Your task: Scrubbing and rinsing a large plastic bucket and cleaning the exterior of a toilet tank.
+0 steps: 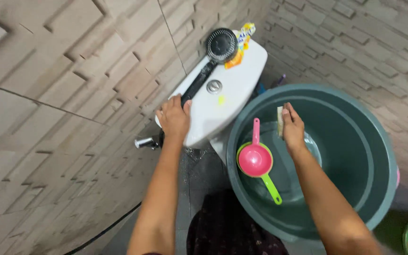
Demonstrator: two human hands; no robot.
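Now gripping a thin sponge [280,122] by its edge, right hand [293,130] pinched shut on it. Likely soft, light, soggy. Left hand [174,118] pressing, fingers curled, on the toilet tank lid [227,101]

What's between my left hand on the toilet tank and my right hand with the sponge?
In the head view, the white tank lid, then the grey tub's rim, lie between the left hand and right hand.

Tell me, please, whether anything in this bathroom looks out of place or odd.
One thing: a black shower head lies on the white toilet tank lid, not on a holder; the left hand rests by its handle. The right hand holds a sponge over the grey tub. Nothing looks spilled.
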